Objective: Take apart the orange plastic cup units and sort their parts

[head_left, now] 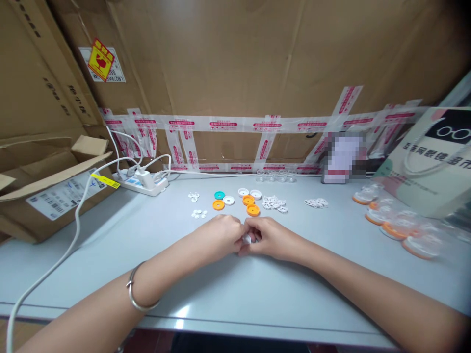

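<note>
Seen from the head camera, your left hand [225, 236] and right hand [274, 239] meet over a grey table [206, 299], a small whitish piece [247, 239] between them. The piece could slip or turn askew, in this judgement, if your two hands press unevenly on so small a part; your knuckles also screen much of it, so a poor fit might pass unseen. Just beyond your hands, a forward nudge could scatter the orange rings [253, 210] or the white openwork parts [274, 204], both loose on the tabletop.

The piece sits low in the gap between your hands, against the fingertips of your right, whose thumb and forefinger are nearly closed about it. Your left fingers curl inward at its other side, their tips mostly hidden; whether they grip it, or how far they are parted, cannot be told. Left of the rings lie a teal ring [220, 195] and small white discs [199, 214]; at far right, clear-topped pieces with orange bases [395, 229] stand in a row.
</note>
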